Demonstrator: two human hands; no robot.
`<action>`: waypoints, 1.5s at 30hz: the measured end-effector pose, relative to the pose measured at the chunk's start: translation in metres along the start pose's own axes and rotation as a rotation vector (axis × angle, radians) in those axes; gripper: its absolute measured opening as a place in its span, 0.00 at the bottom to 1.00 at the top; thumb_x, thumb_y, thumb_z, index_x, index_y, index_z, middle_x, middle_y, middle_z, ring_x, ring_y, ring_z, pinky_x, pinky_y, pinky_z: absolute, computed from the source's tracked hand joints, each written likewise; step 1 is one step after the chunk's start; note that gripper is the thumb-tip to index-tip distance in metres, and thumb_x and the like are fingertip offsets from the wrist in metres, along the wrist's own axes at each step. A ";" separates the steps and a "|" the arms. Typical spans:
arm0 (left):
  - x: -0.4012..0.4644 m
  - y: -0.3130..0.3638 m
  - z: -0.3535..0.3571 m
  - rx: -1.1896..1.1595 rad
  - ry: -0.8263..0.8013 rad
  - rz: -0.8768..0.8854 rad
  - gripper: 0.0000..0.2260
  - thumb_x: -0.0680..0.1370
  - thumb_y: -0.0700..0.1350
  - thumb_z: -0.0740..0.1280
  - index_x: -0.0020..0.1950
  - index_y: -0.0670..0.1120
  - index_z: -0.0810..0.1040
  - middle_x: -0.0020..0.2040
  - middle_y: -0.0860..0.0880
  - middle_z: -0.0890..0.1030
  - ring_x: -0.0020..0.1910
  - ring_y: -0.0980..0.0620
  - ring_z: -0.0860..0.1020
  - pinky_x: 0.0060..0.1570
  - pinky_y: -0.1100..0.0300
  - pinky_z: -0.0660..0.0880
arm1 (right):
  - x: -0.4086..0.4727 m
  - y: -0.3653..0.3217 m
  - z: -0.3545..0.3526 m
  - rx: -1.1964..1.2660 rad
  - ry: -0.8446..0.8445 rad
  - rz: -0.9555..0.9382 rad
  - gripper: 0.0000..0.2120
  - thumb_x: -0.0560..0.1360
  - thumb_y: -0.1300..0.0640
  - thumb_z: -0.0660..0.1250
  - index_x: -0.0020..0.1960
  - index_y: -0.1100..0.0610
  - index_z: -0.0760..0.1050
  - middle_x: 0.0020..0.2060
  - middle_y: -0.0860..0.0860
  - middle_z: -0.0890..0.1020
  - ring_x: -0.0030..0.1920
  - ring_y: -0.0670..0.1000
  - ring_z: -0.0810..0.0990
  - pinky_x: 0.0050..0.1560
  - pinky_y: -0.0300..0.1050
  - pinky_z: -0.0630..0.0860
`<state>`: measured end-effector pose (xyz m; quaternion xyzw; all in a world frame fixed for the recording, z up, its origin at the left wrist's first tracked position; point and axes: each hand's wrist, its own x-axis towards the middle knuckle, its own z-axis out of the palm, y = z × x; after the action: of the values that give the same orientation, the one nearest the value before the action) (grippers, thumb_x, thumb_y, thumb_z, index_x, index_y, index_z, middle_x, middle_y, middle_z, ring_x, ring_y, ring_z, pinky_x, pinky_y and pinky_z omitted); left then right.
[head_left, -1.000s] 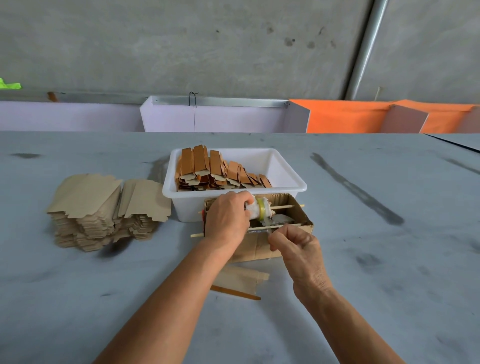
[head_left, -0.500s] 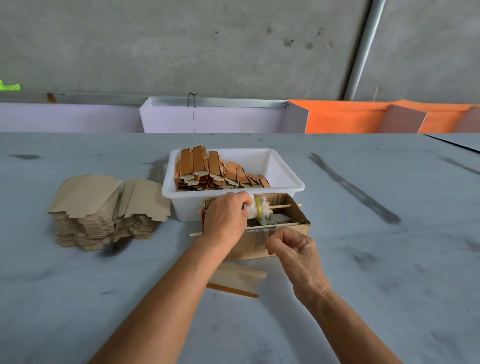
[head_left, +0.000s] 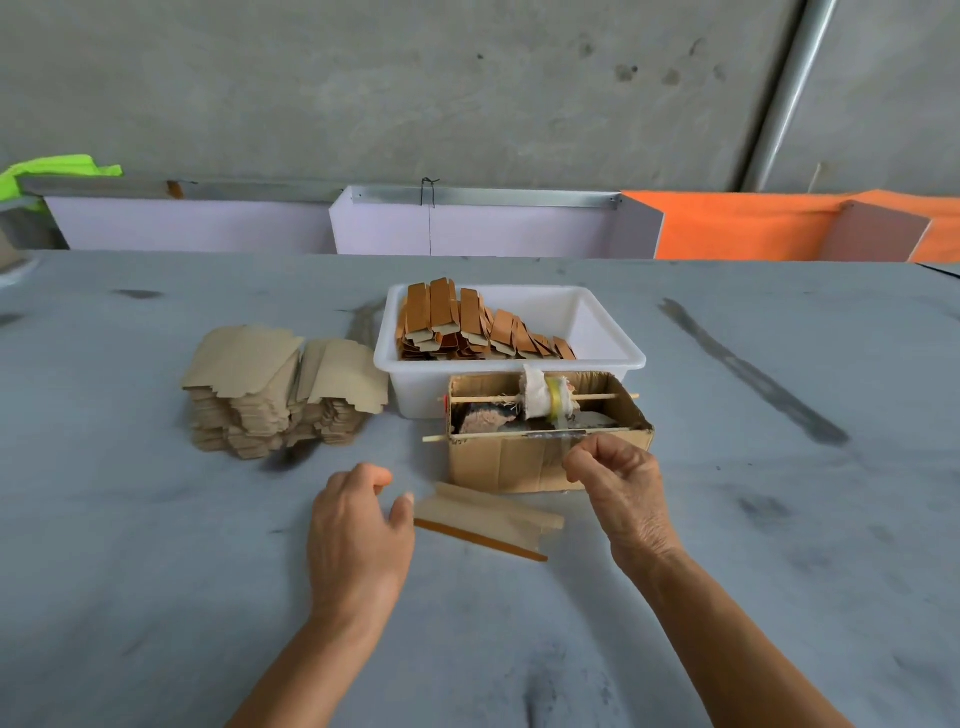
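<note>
From the centre of the frame, the right hand (head_left: 621, 488) pinched what looked like a strip of clear tape (head_left: 563, 444) between thumb and forefinger, drawn from the cloth-wrapped tape roll (head_left: 545, 397) on a thin wooden skewer (head_left: 483, 399) across the open brown cardboard box (head_left: 498, 467). The left hand (head_left: 358, 530) lay open lower centre, fingers loosely curved and holding nothing, its thumb just beside the flat folded tan card sleeve (head_left: 488, 519) on the grey table (head_left: 156, 571).

I judged the main risk to be the tape: a slack strip could curl onto itself or stick to the box front, and a hard pull could drag the light box or lift the skewer out.

Behind the box stood a white plastic tub (head_left: 597, 332) of brown folded sleeves (head_left: 467, 327). At left centre a stack of tan card blanks (head_left: 280, 395) sat well apart. Only the box crowded the sleeve.
</note>
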<state>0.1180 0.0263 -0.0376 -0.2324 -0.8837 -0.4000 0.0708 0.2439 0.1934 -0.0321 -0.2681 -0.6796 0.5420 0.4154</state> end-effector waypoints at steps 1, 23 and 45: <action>0.000 -0.002 0.002 0.034 -0.032 0.015 0.11 0.73 0.41 0.70 0.54 0.41 0.78 0.52 0.42 0.78 0.54 0.42 0.74 0.52 0.53 0.67 | 0.000 0.000 0.001 -0.004 0.005 0.004 0.08 0.69 0.69 0.65 0.31 0.67 0.73 0.26 0.54 0.72 0.31 0.44 0.70 0.31 0.31 0.71; 0.008 -0.002 0.016 0.127 -0.331 0.320 0.02 0.72 0.45 0.71 0.42 0.49 0.80 0.48 0.52 0.75 0.52 0.51 0.72 0.51 0.61 0.66 | -0.001 -0.002 0.002 0.008 0.033 0.031 0.08 0.68 0.69 0.65 0.29 0.66 0.73 0.25 0.54 0.73 0.30 0.45 0.70 0.31 0.32 0.70; 0.007 0.001 0.017 0.067 -0.323 0.322 0.02 0.71 0.43 0.72 0.41 0.47 0.80 0.47 0.53 0.75 0.51 0.51 0.72 0.51 0.57 0.67 | -0.004 0.000 -0.001 0.053 0.041 0.142 0.09 0.69 0.67 0.66 0.30 0.65 0.76 0.28 0.56 0.76 0.33 0.45 0.72 0.32 0.26 0.70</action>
<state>0.1132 0.0423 -0.0459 -0.4290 -0.8478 -0.3118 -0.0011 0.2468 0.1910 -0.0331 -0.3156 -0.6356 0.5822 0.3969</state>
